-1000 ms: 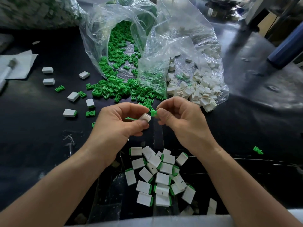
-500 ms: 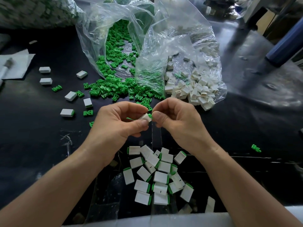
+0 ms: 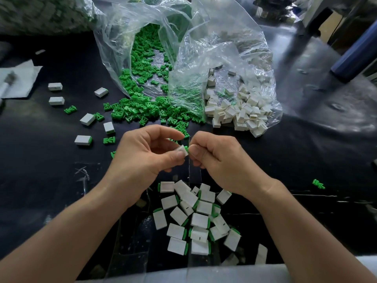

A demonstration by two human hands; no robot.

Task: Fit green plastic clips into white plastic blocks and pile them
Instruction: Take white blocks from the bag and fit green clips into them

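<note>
Fingers [image 3: 177,155] of the left hand [image 3: 142,158] clamp the white block [image 3: 181,149]; the right hand [image 3: 220,160] pinches the green clip [image 3: 186,148], now pushed deeper in, nearly seated.

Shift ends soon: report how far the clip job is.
Done: a pile of fitted blocks nearest the camera. In hand: left hand holds a block, right hand pinches a clip against it. Left: many loose clips and bare blocks heaped beyond.

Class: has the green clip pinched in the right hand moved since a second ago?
Yes: against the finished pile, the green clip has gone slightly left, deeper into the white block.
</note>
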